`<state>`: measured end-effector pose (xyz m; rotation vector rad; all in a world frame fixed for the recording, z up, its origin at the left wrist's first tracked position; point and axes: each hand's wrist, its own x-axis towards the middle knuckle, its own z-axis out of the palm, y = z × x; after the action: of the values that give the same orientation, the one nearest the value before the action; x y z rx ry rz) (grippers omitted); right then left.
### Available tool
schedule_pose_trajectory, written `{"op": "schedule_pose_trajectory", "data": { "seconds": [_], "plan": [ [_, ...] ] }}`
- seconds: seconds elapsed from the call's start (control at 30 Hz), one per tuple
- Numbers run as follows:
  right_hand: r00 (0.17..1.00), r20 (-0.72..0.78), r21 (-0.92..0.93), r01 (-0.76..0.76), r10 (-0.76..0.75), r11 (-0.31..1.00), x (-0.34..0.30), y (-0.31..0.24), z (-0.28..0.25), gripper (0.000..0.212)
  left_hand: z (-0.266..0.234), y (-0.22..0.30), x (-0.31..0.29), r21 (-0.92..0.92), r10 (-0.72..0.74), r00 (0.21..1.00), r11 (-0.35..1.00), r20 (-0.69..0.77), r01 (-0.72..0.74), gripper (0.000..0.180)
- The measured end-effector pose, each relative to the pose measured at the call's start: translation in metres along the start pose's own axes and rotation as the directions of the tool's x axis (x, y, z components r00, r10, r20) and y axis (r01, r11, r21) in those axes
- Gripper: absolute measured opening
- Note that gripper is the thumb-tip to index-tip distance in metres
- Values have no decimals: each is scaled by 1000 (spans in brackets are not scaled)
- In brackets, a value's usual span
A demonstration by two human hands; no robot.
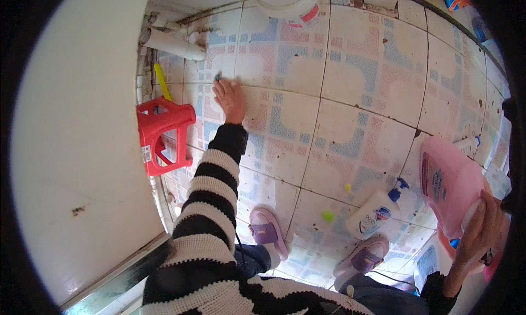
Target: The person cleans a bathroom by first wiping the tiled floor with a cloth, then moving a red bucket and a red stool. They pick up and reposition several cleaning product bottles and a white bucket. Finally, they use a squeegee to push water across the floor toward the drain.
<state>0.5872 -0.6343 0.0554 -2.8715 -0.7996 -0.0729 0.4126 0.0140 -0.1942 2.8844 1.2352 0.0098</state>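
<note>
My left hand (229,102) reaches down to the tiled floor (290,117), fingers stretched out and apart. A small dark thing (218,77) lies right at its fingertips; whether they touch it I cannot tell. On the right, my right hand (481,227) is closed around the handle end of a large pink jug (452,178), which is tilted. A white pump bottle (373,212) with a dark blue pump lies on its side on the floor, left of the jug. Behind the jug, another white bottle (467,146) is partly hidden.
A red plastic stool (164,134) stands against the white panel (82,139) at left, beside a yellow strip (162,82). A pipe (174,44) runs along the wall. A white bucket (290,5) is at the back. My feet are in pink-purple slippers (265,233) near yellow-green spots (328,216).
</note>
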Motion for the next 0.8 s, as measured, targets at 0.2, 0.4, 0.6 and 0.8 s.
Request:
{"op": "schedule_pose_trajectory", "data": {
  "seconds": [0.2, 0.4, 0.6, 0.8],
  "plan": [
    [1000, -1, -69, -17, 17, 997, -5, 4, -2, 29, 18, 7, -119, 159, -321, 946, 937, 39, 311, 68],
    [979, -28, 96, -199, 203, 975, -14, -1, 12, 42, 19, -44, -133, 76, -311, 942, 944, -124, 321, 52],
    [987, 102, 221, -146, 126, 964, -11, 18, 11, 37, -29, 179, -153, -212, 173, 966, 968, 191, -131, 82],
    [983, 8, -150, 184, -185, 971, -29, 39, 7, 34, -38, 158, -265, -27, 105, 851, 994, 514, -107, 80]
  ]
}}
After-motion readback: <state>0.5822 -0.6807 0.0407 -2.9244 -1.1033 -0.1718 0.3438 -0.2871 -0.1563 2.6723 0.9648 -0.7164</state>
